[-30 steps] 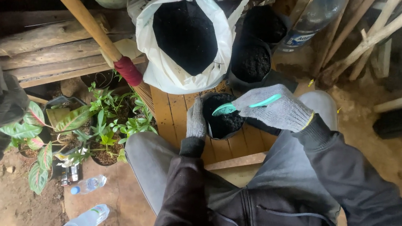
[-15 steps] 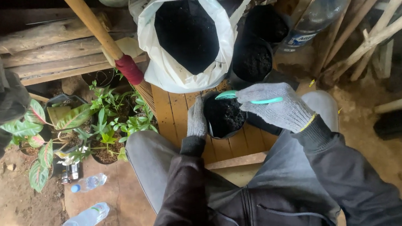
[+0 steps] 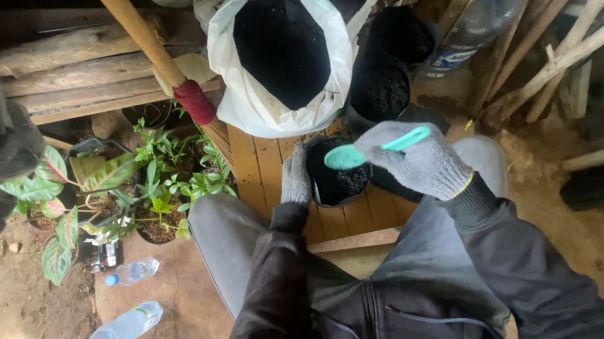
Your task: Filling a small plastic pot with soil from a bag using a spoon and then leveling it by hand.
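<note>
Bare brown dirt floor point(image 3: 3, 313), weathered wooden planks point(image 3: 76, 85) far left, pale leaning wooden poles point(image 3: 571, 22) far right, dim daylight.

Both hands wear grey knitted gloves; the right hand point(image 3: 421, 161) has a yellow edge at the cuff, the left hand point(image 3: 294, 176) is plain grey. The small spoon point(image 3: 371, 149) is turquoise green. The soil in the black pot point(image 3: 339, 180) is almost black. The big sack point(image 3: 280, 60) is white with black soil inside. The sleeves are dark, the trousers grey. The plant leaves point(image 3: 59, 210) are green with pink stripes. The pole point(image 3: 194, 102) has a red wrap.
</note>
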